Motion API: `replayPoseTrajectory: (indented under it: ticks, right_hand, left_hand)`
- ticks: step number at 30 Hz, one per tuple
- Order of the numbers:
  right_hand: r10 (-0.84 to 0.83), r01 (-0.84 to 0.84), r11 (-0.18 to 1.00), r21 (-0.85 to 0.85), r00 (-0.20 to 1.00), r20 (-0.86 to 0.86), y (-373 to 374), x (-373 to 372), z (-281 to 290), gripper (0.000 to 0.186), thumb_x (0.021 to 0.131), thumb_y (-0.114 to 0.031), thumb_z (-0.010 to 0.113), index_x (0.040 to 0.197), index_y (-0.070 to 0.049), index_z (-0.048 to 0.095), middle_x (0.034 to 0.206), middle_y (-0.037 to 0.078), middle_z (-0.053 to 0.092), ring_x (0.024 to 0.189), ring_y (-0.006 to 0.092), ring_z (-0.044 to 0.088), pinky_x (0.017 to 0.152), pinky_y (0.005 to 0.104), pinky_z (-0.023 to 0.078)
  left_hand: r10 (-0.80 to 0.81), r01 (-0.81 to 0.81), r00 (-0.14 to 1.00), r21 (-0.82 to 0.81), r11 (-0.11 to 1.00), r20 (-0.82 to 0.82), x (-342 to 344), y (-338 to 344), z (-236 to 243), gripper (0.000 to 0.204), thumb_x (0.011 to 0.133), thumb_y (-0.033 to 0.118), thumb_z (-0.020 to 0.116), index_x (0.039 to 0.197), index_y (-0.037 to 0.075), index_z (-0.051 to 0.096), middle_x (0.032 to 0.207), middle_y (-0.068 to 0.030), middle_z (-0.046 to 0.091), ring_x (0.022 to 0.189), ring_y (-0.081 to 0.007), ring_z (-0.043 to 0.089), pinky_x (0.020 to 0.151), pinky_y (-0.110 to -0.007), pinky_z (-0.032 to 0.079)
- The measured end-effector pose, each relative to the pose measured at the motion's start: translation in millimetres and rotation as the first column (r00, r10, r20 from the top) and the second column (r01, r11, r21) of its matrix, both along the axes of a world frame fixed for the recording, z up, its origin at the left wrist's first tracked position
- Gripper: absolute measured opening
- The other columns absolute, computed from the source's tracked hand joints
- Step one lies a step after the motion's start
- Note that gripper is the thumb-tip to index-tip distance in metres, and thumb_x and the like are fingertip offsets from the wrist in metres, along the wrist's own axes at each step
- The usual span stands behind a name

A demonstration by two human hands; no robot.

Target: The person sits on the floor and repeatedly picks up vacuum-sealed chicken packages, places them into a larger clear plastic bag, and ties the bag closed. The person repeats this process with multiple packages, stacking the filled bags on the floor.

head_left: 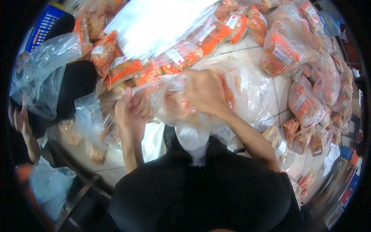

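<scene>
Both hands work at one large clear plastic bag point(216, 104) just in front of the person's chest, near the centre of the view. The right hand point(205, 92) comes in from about five o'clock and lies on the bag's top, its fingers point(193, 79) curled together and clamped on a bunch of the thin film. The left hand point(133, 114) rises from about seven o'clock just beside the bag's left edge; its fingers point(141, 106) are folded in on themselves, and whether they pinch the film cannot be told — the plastic blurs there. Through the bag's wall pale orange-pink contents show, and a white tail of the bag point(193, 143) hangs down toward the person's dark shirt.

The bag rests on a pale tiled tabletop point(247, 54). Around it, from ten o'clock across twelve to four o'clock, lie heaps of sealed clear packets with orange contents and small white labels point(278, 54). A broad white sheet point(154, 23) covers some of them at twelve o'clock. At nine o'clock another person's hand point(19, 120) is raised beside a crumpled empty clear bag point(42, 69) — well apart from the large bag. A blue crate point(44, 21) shows at eleven o'clock.
</scene>
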State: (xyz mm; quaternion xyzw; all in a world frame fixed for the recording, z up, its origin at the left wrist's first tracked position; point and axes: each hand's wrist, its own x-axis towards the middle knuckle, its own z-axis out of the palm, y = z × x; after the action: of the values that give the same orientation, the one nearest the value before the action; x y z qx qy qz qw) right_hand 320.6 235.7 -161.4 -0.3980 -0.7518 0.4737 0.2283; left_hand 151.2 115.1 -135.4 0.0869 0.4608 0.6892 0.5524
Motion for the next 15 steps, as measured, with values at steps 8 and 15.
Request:
replayPoseTrajectory:
  ticks: [8,15]
  right_hand:
    - [0.075,-0.16,0.837,0.523,0.981,0.181,-37,-15,1,0.007,0.074,-0.012,0.062,0.074,-0.009,0.067,0.069,0.011,0.065,0.065,0.0278,0.065,0.066,0.0459,0.047]
    - [0.146,-0.233,0.889,0.394,0.96,0.237,-32,-67,-58,0.012,0.075,-0.01,0.061,0.085,-0.005,0.064,0.086,0.015,0.066,0.082,0.0307,0.063,0.07,0.0454,0.044]
  left_hand:
    - [-0.196,0.2,0.963,0.004,0.98,-0.185,29,24,39,0.035,0.101,0.028,0.054,0.074,0.009,0.044,0.062,0.0056,0.031,0.05,-0.0047,0.027,0.046,-0.025,0.021]
    - [-0.199,0.147,0.881,-0.151,0.978,-0.43,18,17,21,0.025,0.101,0.023,0.055,0.084,0.005,0.055,0.064,0.0069,0.036,0.054,-0.0029,0.031,0.049,-0.022,0.024]
